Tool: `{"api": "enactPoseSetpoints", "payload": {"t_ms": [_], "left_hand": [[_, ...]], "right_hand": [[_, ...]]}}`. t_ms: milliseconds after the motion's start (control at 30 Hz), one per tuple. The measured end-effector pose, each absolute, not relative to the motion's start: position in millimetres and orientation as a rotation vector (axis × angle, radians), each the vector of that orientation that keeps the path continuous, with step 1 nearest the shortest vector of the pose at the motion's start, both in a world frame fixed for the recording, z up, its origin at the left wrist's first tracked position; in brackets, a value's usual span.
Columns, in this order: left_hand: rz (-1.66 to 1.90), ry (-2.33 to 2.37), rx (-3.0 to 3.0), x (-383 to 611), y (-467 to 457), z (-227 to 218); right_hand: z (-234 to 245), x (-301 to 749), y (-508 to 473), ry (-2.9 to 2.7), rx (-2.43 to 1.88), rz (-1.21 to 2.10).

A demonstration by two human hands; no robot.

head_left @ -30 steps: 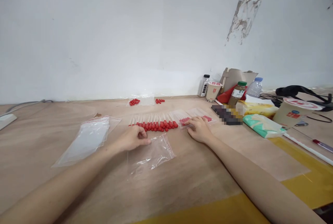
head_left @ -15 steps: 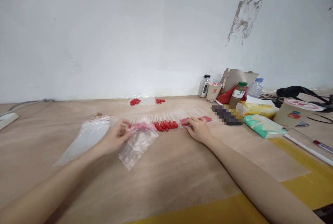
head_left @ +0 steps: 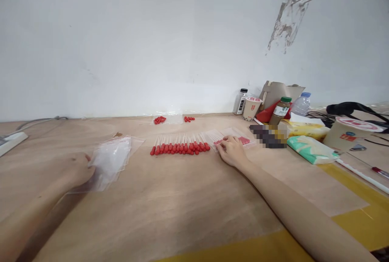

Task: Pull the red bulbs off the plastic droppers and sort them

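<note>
My left hand [head_left: 75, 168] is at the left, blurred, with fingertips closed on the edge of a clear zip-lock bag [head_left: 101, 179]. That bag lies over other zip-lock bags [head_left: 133, 148], and their edges are hard to separate. My right hand [head_left: 232, 151] rests palm down with slightly bent fingers on a flat clear bag [head_left: 251, 142] containing red-tipped pieces. Between my hands lies a row of thin pale sticks with red bulb-shaped tips [head_left: 179, 147], the tips toward me.
Toward the wall lie small red pieces [head_left: 159, 120] on clear plastic and more red pieces [head_left: 189, 119]. On the right stand a paper cup [head_left: 251, 108], a green-capped bottle [head_left: 280, 111], a green tissue pack [head_left: 311, 149] and a large cup [head_left: 346, 134]. A power strip [head_left: 13, 142] sits far left.
My left hand has moved left with the clear bag, from over the sticks to the bag pile, uncovering the sticks' left part. My right hand stays on its bag. The view shifted slightly.
</note>
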State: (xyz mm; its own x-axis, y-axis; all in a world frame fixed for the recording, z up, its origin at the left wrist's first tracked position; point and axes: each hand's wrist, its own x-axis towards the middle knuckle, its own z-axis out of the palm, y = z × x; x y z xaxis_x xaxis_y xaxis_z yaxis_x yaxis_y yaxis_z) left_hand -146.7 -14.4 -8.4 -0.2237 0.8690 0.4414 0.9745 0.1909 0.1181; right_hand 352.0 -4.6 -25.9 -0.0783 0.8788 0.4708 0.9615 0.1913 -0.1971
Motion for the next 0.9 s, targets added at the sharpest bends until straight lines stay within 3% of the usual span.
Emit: {"api": "enactPoseSetpoints", "payload": {"t_ms": [167,500,800,900], "left_hand": [[-0.299,-2.042,-1.709,-102,-29,9],[-0.811,-1.286,-2.656,24,-58,-7],[-0.986,-1.089,-2.923,70,-67,-14],[-1.165,-1.153,-2.834,68,-67,-9]], "right_hand": [[-22,355,8,-1.857,-1.900,-0.023],[-10,366,44,-1.643,-2.181,0.354],[23,377,22,-1.535,-1.817,0.455],[35,373,7,-1.643,-1.382,0.834]]}}
